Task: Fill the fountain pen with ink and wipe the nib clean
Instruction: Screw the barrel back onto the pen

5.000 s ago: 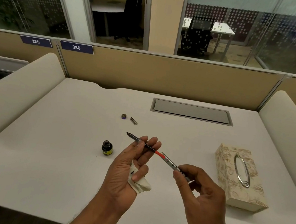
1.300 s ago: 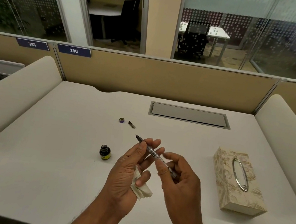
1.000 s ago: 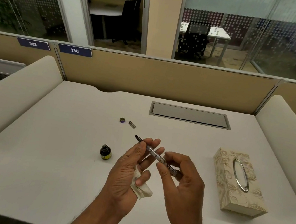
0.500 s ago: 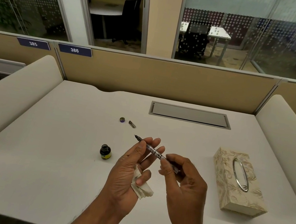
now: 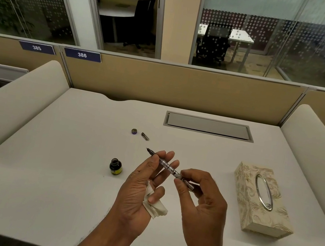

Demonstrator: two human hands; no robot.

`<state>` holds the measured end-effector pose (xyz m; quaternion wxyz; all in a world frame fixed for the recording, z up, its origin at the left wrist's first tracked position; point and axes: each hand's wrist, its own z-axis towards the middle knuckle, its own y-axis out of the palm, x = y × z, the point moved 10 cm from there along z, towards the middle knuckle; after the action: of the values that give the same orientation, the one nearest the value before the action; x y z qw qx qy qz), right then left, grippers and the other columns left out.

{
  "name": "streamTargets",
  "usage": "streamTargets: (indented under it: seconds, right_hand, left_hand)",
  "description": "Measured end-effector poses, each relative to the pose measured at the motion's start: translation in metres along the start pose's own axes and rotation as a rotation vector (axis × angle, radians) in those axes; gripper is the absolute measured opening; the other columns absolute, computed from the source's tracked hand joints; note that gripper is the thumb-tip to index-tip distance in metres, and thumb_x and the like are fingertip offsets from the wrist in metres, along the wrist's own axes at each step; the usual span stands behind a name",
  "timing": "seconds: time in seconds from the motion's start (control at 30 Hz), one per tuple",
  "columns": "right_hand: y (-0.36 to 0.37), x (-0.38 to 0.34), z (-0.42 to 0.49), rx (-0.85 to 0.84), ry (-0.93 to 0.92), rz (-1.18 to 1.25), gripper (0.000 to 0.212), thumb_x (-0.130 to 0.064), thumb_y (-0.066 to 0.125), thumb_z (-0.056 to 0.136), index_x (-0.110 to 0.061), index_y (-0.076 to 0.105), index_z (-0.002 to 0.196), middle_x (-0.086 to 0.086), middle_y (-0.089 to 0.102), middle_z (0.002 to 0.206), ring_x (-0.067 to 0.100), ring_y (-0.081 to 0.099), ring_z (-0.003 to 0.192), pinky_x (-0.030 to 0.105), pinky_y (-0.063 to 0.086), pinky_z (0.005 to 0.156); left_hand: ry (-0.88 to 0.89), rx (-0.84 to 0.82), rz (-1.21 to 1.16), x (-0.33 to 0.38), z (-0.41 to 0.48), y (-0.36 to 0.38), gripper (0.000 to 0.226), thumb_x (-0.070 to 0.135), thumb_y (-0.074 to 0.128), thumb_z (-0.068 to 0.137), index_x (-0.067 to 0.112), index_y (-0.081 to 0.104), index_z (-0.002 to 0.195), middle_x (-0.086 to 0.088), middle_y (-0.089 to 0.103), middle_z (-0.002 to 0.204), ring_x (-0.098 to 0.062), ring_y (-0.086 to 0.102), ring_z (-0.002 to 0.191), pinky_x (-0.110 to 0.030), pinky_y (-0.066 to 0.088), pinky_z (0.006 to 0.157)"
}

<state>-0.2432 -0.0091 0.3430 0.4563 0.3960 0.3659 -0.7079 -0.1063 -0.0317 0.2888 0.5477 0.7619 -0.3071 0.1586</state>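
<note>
Both hands hold a slim fountain pen (image 5: 168, 167) above the white desk, its dark nib pointing up and to the left. My left hand (image 5: 143, 185) grips the front of the pen between thumb and fingers and also pinches a crumpled white tissue (image 5: 153, 205) against the palm. My right hand (image 5: 198, 200) holds the rear of the barrel with thumb and forefinger. An open ink bottle (image 5: 115, 166) with a yellow label stands on the desk left of my hands. Its cap (image 5: 134, 131) and a small dark pen part (image 5: 145, 136) lie farther back.
A patterned tissue box (image 5: 260, 200) lies at the right. A grey cable hatch (image 5: 209, 126) is set into the desk (image 5: 43, 168) at the back. Cushioned dividers flank the desk left and right, with a tan partition behind.
Five seconds ago the barrel was off and the red converter showed. My right hand has since moved in along the pen; now the barrel covers it and the fingers sit on the rear part.
</note>
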Motion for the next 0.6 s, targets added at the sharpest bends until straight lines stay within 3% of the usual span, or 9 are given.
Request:
streamTargets:
  seconds: [0.13,0.23,0.33,0.47,0.6]
  right_hand:
    - [-0.003,0.005,-0.001,0.029,0.057,0.036,0.02,-0.019,0.07,0.088,-0.036,0.068,0.099,-0.014,0.072,0.093,0.015,0.072,0.085,0.02,0.059,0.08]
    - [-0.001,0.001,0.001,0.003,0.001,-0.038,0.02,-0.015,0.075,0.086,-0.026,0.068,0.101,-0.013,0.069,0.096,0.015,0.069,0.094,0.018,0.056,0.083]
    - [-0.001,0.005,0.001,0.007,0.021,-0.045,0.016,-0.01,0.074,0.086,-0.023,0.071,0.096,-0.013,0.07,0.092,0.014,0.069,0.088,0.016,0.056,0.079]
    - [0.001,0.021,-0.001,0.007,0.208,0.149,0.021,-0.006,0.072,0.089,-0.024,0.075,0.098,-0.005,0.076,0.086,0.019,0.071,0.071,0.021,0.058,0.067]
    - [0.003,0.032,0.004,0.013,0.36,0.366,0.02,0.001,0.073,0.085,-0.016,0.078,0.096,0.003,0.079,0.087,0.021,0.075,0.081,0.023,0.059,0.076]
  left_hand:
    - [-0.001,-0.005,0.002,-0.001,0.0,0.001,0.024,0.019,0.054,0.1,0.013,0.076,0.108,-0.009,0.073,0.13,-0.024,0.071,0.119,-0.016,0.03,0.033]
    - [0.008,-0.007,0.003,0.001,0.0,0.001,0.023,0.021,0.058,0.095,0.015,0.079,0.103,-0.009,0.073,0.131,-0.025,0.07,0.121,-0.016,0.029,0.034]
    - [0.02,-0.003,0.007,0.002,0.0,0.003,0.023,0.02,0.057,0.096,0.015,0.078,0.104,-0.009,0.073,0.13,-0.025,0.071,0.118,-0.016,0.028,0.034]
    - [0.021,0.005,0.003,0.002,0.0,0.004,0.025,0.019,0.053,0.1,0.014,0.077,0.105,-0.009,0.074,0.129,-0.024,0.073,0.114,-0.015,0.029,0.033]
    - [0.026,0.013,0.008,0.003,-0.001,0.003,0.024,0.018,0.053,0.101,0.014,0.077,0.105,-0.007,0.074,0.128,-0.023,0.074,0.113,-0.015,0.029,0.033]
